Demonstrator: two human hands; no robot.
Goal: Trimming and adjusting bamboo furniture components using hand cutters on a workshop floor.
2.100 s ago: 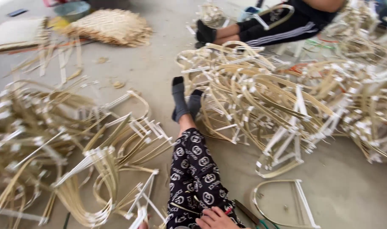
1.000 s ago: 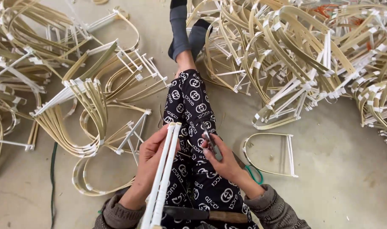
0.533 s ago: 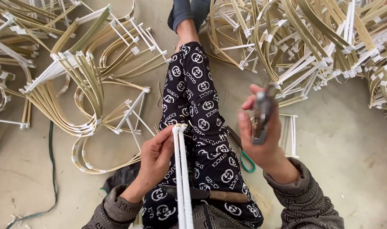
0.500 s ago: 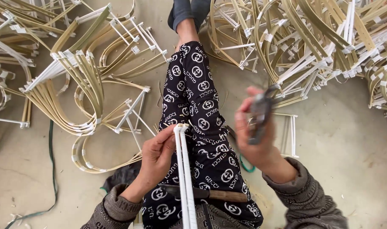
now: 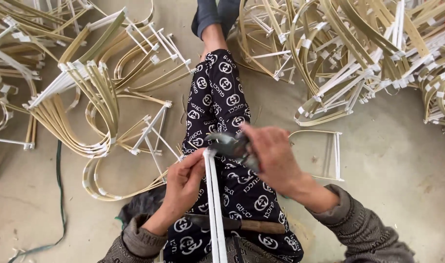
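My left hand [image 5: 183,187] grips a bundle of white-wrapped strips [image 5: 214,204] that stands upright over my lap. My right hand [image 5: 273,156] holds a grey metal plier-like tool [image 5: 232,146], and its jaws are on the top end of the bundle. My legs in black trousers with a white pattern [image 5: 220,107] stretch away across the concrete floor. A knife with a wooden handle [image 5: 242,225] lies across my lap under the bundle.
Piles of bent bamboo frames bound with white tape lie to the left [image 5: 81,92] and right [image 5: 368,53]. One small finished frame [image 5: 324,153] rests on the floor by my right hand. A green cord [image 5: 60,195] runs along the floor at left.
My right hand came down from a raised position and brought the tool onto the top of the bundle. The left hand kept hold of the strips.
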